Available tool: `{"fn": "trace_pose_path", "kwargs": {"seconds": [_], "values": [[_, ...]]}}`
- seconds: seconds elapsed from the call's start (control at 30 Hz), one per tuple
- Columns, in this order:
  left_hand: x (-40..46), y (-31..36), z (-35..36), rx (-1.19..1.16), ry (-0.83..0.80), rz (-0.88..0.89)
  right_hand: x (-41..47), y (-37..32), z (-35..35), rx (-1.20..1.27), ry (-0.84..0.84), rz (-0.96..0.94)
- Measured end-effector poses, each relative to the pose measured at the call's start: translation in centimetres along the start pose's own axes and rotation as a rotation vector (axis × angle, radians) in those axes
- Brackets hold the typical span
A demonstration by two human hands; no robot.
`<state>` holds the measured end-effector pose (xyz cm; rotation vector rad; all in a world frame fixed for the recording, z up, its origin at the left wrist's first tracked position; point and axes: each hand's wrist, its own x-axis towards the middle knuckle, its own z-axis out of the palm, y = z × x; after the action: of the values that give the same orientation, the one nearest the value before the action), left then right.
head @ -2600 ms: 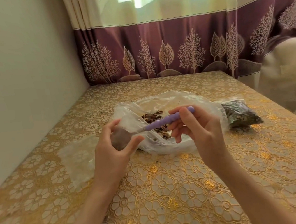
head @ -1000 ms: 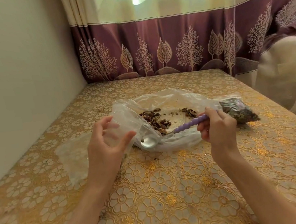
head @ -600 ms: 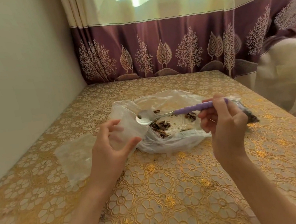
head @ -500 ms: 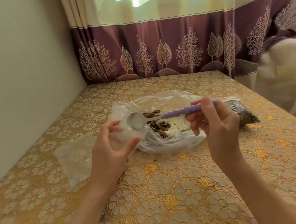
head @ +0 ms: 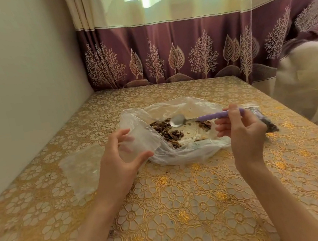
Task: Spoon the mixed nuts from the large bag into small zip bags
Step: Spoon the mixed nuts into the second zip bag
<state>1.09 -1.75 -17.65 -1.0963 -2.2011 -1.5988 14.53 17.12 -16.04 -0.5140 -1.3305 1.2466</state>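
Flat bags: clear, lying on desk, far left.
Left hand: fingers grasp small bag.
Big bag: open, nuts inside.
Right hand: fingers pinch spoon, bowl above nuts.
Filled bag: behind right hand.

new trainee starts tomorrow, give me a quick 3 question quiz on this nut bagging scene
1. True or false: the spoon bowl is heaped with nuts.
2. Which hand holds the spoon by its purple handle?
A. left hand
B. right hand
C. neither
3. Fill in: the left hand holds a clear small zip bag next to the ____ bag.

Key:
1. False. The bowl looks empty and hangs over the mixed nuts in the large bag.
2. B. The right hand pinches the handle.
3. large. A filled zip bag lies behind the right hand.
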Motion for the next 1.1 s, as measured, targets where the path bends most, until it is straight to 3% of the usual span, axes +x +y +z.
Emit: {"fn": "trace_pose_path", "kwargs": {"seconds": [0.3,0.63,1.1], "values": [[-0.3,0.2,-0.1,0.036,-0.040,0.045,0.4,1.5,-0.5,-0.265,0.011,-0.084],[-0.2,0.2,0.1,0.046,-0.036,0.062,-0.1,2.0,0.4,-0.102,-0.138,0.177],[-0.2,0.0,0.2,0.041,-0.009,0.048,0.2,1.2,0.0,0.010,0.015,0.192]]}}
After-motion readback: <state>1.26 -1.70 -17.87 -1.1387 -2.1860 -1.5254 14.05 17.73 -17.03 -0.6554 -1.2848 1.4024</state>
